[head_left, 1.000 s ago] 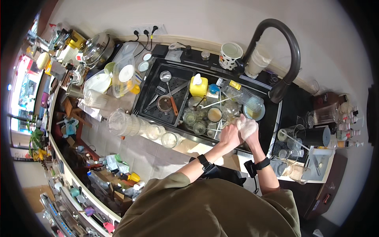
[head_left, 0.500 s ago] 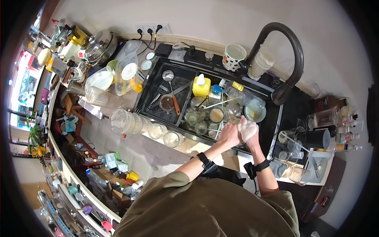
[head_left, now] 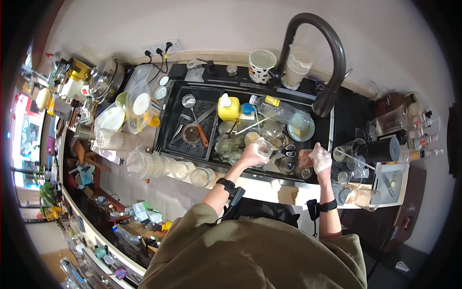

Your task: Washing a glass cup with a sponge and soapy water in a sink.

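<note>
My left hand (head_left: 251, 155) is closed around a clear glass (head_left: 263, 147), held over the sink among other glassware. My right hand (head_left: 323, 164) is at the sink's right end, covered in white suds. Its fingers curl, but the foam hides what they hold, if anything. Beside it lies a flat reddish-brown piece (head_left: 304, 158), whose kind I cannot make out. Below my hands, the black sink (head_left: 329, 137) holds several glasses, a pale blue bowl (head_left: 309, 131), a clear plastic bottle (head_left: 284, 113), black-handled scissors (head_left: 288, 151) and a yellow pump bottle (head_left: 228, 109).
A black tray (head_left: 171, 113) on the left holds a ladle (head_left: 189, 101) and an orange-handled strainer (head_left: 192, 134). A dark faucet (head_left: 342, 53) arches over the right side. Glass jars (head_left: 202, 177) line the front edge. More glassware (head_left: 365, 195) stands at right.
My hands, together over the sink before, have parted. The left moved left with the glass; the right moved right with suds on it. The whole view shifted slightly.
</note>
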`<action>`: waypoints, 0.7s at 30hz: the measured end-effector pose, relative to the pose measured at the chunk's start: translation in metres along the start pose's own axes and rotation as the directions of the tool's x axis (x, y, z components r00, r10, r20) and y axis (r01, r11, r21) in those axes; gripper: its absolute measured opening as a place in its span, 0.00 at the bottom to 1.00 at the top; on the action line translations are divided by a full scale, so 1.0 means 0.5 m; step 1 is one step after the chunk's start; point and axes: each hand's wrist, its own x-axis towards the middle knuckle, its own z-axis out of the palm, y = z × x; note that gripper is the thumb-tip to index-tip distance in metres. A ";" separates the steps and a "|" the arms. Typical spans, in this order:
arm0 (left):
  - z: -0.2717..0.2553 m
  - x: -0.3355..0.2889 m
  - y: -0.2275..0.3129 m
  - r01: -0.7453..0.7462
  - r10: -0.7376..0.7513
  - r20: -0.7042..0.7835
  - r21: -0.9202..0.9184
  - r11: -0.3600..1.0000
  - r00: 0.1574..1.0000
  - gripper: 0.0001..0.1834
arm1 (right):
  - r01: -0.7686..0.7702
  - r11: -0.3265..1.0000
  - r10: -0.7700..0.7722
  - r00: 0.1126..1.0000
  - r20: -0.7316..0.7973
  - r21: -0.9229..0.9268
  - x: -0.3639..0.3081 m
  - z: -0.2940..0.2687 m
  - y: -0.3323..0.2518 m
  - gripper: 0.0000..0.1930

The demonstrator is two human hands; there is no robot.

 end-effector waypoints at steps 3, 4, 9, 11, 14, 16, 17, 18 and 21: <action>-0.006 0.009 -0.020 0.021 -0.025 0.040 0.084 0.996 0.999 0.49 | 0.137 0.974 -0.152 0.986 -0.070 -0.182 -0.013 -0.007 0.012 0.25; -0.003 0.012 -0.025 0.029 -0.035 0.048 0.110 0.993 0.998 0.51 | 0.119 0.957 -0.146 0.986 -0.083 -0.266 -0.016 -0.010 0.010 0.25; 0.024 0.029 -0.050 -0.079 0.006 0.217 0.329 0.941 0.976 0.46 | -0.128 0.958 0.064 0.968 -0.244 -0.257 -0.041 -0.040 -0.035 0.16; 0.034 0.039 -0.053 -0.180 0.085 0.269 0.353 0.918 0.959 0.40 | -0.142 0.929 0.031 0.950 -0.312 -0.341 -0.052 -0.059 -0.061 0.15; 0.043 0.050 -0.050 -0.266 0.106 0.380 0.400 0.877 0.919 0.39 | -0.061 0.947 -0.089 0.894 -0.439 -0.317 -0.067 -0.079 -0.090 0.19; 0.048 0.058 -0.044 -0.263 0.044 0.455 0.430 0.864 0.890 0.42 | -0.063 0.940 -0.120 0.858 -0.499 -0.334 -0.074 -0.092 -0.097 0.22; 0.050 0.060 -0.042 -0.252 0.009 0.473 0.453 0.855 0.881 0.43 | -0.099 0.940 -0.090 0.852 -0.516 -0.328 -0.075 -0.099 -0.096 0.23; 0.052 0.063 -0.040 -0.231 -0.042 0.484 0.490 0.841 0.874 0.44 | -0.134 0.938 -0.060 0.846 -0.530 -0.319 -0.075 -0.106 -0.092 0.24; 0.066 0.064 -0.037 -0.247 -0.123 0.502 0.606 0.756 0.856 0.48 | -0.281 0.882 0.051 0.854 -0.518 -0.378 -0.064 -0.120 -0.070 0.24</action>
